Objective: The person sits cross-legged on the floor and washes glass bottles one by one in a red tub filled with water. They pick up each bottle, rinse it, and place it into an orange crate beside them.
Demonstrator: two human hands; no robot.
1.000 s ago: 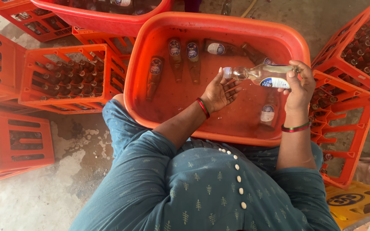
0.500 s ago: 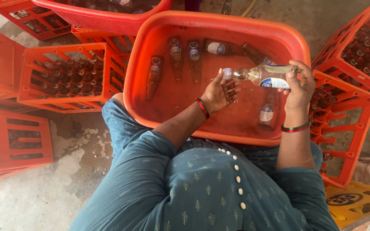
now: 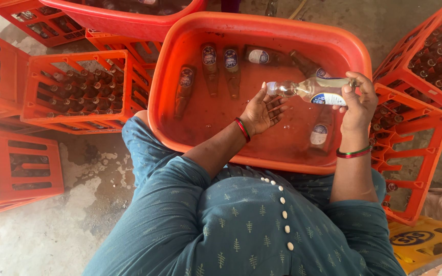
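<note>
- Head view: right hand (image 3: 359,102) grips the base end of a clear glass bottle (image 3: 310,90), held sideways above the orange tub (image 3: 262,28).
- Left hand (image 3: 263,110) is released, palm up, fingers spread, cupped at the bottle's mouth.
- Brown bottles (image 3: 210,66) lie in the tub.

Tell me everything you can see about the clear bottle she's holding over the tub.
The clear bottle looks like glass, with a blue and white label near its base. It lies about level above the orange tub, neck pointing left. The right hand grips its base end; the left hand is open at its mouth. Its contents cannot be told.
</note>
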